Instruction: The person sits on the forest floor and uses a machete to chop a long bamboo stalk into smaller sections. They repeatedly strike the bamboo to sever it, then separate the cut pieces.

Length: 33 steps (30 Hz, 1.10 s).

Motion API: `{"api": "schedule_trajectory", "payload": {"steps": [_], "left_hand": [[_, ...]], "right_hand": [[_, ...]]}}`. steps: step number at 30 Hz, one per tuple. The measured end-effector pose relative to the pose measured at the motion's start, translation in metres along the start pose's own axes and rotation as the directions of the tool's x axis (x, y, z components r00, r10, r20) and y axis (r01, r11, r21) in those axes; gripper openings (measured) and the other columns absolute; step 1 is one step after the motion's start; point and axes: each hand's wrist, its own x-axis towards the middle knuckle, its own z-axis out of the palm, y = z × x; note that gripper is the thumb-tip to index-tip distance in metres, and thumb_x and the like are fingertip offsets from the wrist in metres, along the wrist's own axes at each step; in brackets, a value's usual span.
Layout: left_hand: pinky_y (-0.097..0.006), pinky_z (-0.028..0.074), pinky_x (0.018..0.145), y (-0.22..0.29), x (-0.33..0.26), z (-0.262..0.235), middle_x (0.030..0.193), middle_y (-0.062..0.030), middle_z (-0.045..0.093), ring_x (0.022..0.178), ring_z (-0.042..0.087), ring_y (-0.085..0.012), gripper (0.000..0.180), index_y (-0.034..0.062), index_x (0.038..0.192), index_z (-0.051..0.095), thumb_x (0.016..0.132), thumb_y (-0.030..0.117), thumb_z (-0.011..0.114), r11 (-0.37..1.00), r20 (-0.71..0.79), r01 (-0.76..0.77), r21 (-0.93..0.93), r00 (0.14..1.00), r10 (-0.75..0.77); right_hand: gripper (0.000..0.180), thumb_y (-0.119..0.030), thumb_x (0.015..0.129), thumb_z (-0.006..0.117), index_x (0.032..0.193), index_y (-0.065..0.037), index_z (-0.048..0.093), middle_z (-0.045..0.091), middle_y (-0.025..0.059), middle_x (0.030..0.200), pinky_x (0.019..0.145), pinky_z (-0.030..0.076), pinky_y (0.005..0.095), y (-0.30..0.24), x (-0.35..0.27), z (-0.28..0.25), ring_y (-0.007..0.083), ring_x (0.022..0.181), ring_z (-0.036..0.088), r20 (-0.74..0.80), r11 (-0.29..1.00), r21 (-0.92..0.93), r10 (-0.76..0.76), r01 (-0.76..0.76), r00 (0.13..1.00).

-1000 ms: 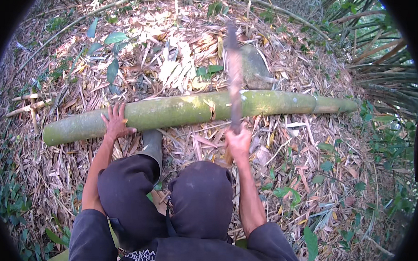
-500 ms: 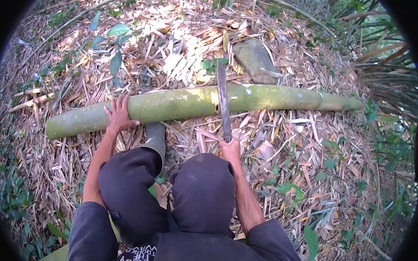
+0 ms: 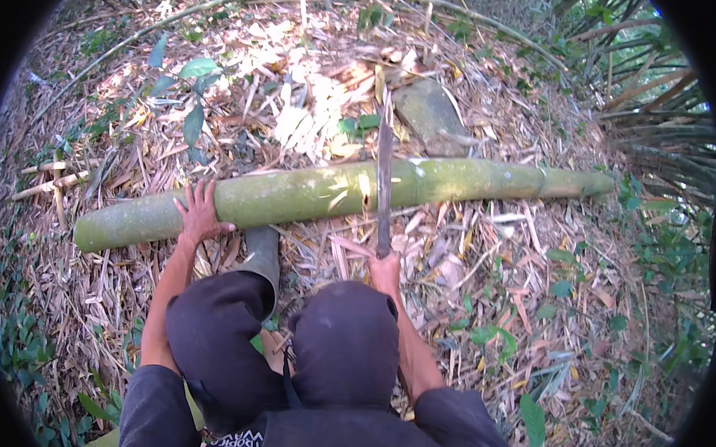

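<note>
Checking the head view, the only one available, with twelve o'clock straight ahead of me. A second ago the machete (image 3: 385, 169) was a blur, well to the three o'clock side of the notch (image 3: 365, 189); now it lines up just beside it, tip toward twelve. Whether the edge touches the bamboo pole (image 3: 287, 195) or hangs above it I cannot tell. Pale flecks (image 3: 337, 199) — chips, in my judgement — now show on the nine o'clock side of the notch, where half a second ago there were none. For the chopping this suggests that material is coming away; the pole remains in one piece, so I judge the cut to be partial.

Position of the pole: it lies across my front from ten o'clock to between one and two, on the leaf litter (image 3: 485, 237), its near side meeting my boot (image 3: 262, 251). A flat stone (image 3: 435, 115) sits beyond it, toward half past twelve.

State of hands: my left hand (image 3: 202, 218), at eleven o'clock, is spread flat on the pole, fingers apart and pressing rather than gripping — same spot as before. My right hand (image 3: 385, 273), between twelve and one, is clenched round the machete's handle, short of the pole. The notch stands between two and three o'clock from the left hand, well apart from it.
</note>
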Motion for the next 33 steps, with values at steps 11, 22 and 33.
{"api": "schedule_trajectory", "payload": {"steps": [11,22,33], "left_hand": [[-0.074,0.006,0.105,-0.003,-0.006,-0.006,0.155,-0.0131,0.017,0.143,0.007,-0.0442,0.126,0.0202,0.151,0.013,0.053,0.05,0.087,1.0,0.002,0.015,-0.001,1.0,-0.015],[-0.074,0.005,0.106,0.0,-0.009,-0.008,0.155,-0.0122,0.016,0.143,0.005,-0.0429,0.128,0.0178,0.152,0.011,0.053,0.052,0.086,1.0,0.023,0.005,-0.003,1.0,-0.005],[-0.074,0.003,0.106,-0.012,-0.003,-0.005,0.155,-0.0123,0.016,0.143,0.004,-0.0428,0.127,0.0157,0.151,0.014,0.053,0.051,0.086,1.0,0.003,0.009,-0.021,1.0,-0.009]], "right_hand": [[0.023,-0.009,0.082,0.064,0.102,0.001,0.059,0.059,0.0117,0.064,0.052,0.048,0.0344,-0.144,-0.008,-0.009,0.0212,0.052,0.058,-0.006,0.798,0.013,-0.603,0.603,0.798],[0.025,-0.019,0.086,0.059,0.092,0.005,0.055,0.064,0.0294,0.075,0.063,0.048,0.051,-0.016,-0.019,-0.004,0.0458,0.071,0.064,0.236,0.857,-0.475,-0.097,0.202,0.967],[0.026,-0.011,0.081,0.061,0.102,0.002,0.054,0.064,0.0204,0.072,0.058,0.052,0.0408,-0.11,0.003,0.015,0.0341,0.062,0.064,0.071,0.779,-0.065,-0.62,0.624,0.782]]}}
